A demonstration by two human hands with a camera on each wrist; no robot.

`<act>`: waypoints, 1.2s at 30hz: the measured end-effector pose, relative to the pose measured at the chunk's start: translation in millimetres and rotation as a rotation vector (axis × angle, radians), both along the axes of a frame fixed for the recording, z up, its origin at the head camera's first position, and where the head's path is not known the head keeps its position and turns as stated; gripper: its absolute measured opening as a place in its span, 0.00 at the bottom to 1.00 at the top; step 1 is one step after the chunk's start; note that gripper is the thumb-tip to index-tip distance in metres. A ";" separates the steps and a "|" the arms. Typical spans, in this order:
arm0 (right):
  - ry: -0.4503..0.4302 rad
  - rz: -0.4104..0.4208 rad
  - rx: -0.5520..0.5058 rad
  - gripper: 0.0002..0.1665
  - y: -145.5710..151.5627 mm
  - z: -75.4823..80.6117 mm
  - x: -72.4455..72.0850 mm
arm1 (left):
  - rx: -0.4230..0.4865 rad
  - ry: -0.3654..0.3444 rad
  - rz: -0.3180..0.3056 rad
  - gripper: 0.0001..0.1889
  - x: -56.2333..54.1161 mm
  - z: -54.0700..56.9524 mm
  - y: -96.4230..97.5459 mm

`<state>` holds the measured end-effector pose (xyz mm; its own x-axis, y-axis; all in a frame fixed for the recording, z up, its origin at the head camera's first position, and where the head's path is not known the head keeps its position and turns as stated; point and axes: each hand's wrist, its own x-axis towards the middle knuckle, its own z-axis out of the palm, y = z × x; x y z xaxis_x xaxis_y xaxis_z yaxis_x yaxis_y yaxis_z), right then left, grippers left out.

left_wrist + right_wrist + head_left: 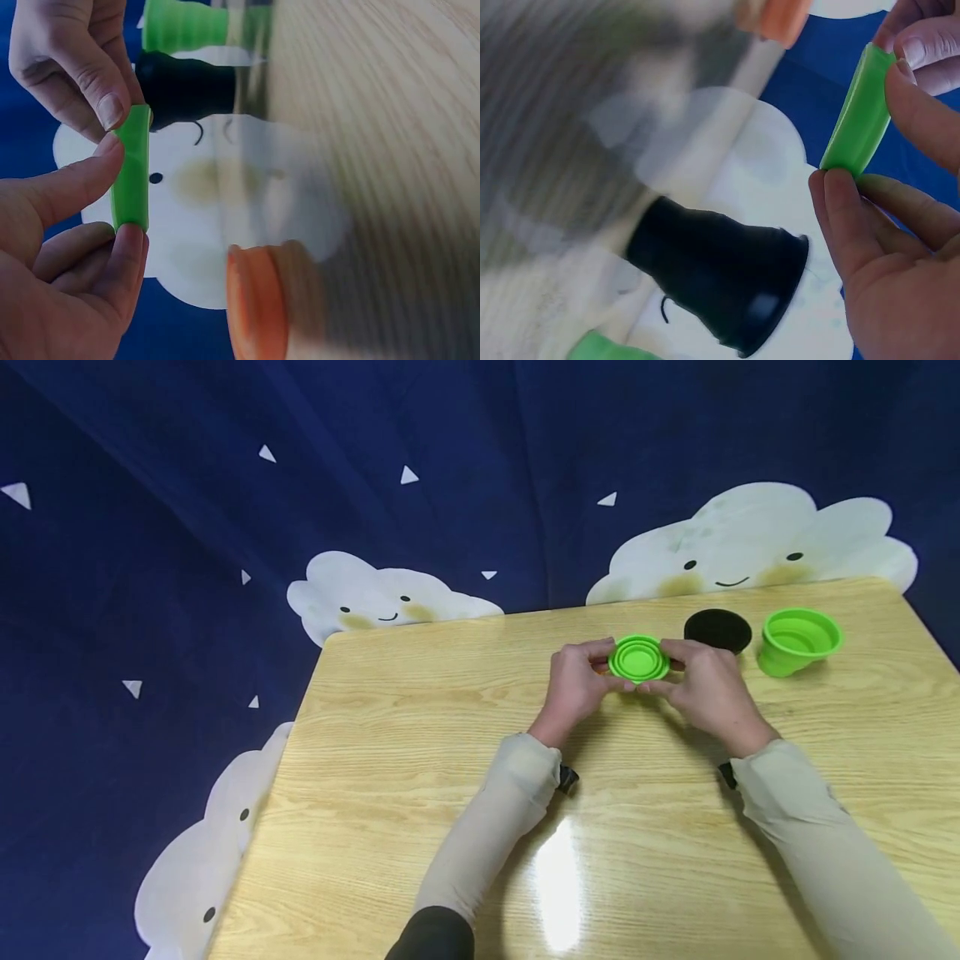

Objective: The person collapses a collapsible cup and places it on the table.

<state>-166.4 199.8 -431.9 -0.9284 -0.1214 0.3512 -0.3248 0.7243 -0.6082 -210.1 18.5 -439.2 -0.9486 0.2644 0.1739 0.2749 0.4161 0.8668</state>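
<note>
Between both hands, raised over the table, is a small green collapsible cup (638, 660) folded into a flat disc of concentric rings. My left hand (576, 683) pinches its left edge with thumb and fingers. On the opposite edge, my right hand (708, 687) pinches it the same way, the two thumbs almost meeting at the near rim. Edge-on, the folded cup (132, 169) shows as a thin green band in the left wrist view. Below it on the table stands a low orange folded cup (257, 304), mostly hidden by my hands in the head view.
A black cup (717, 628) stands upright just beyond my right hand, partly covered by it. To its right is an unfolded green cup (799, 642). The wooden table (390, 760) meets a dark blue curtain (465, 468) with cloud prints at its far edge.
</note>
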 end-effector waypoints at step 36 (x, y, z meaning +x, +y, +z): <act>-0.210 0.010 0.155 0.18 8.8 -39.0 -19.2 | -0.765 0.088 -0.011 0.15 -15.0 -21.2 37.5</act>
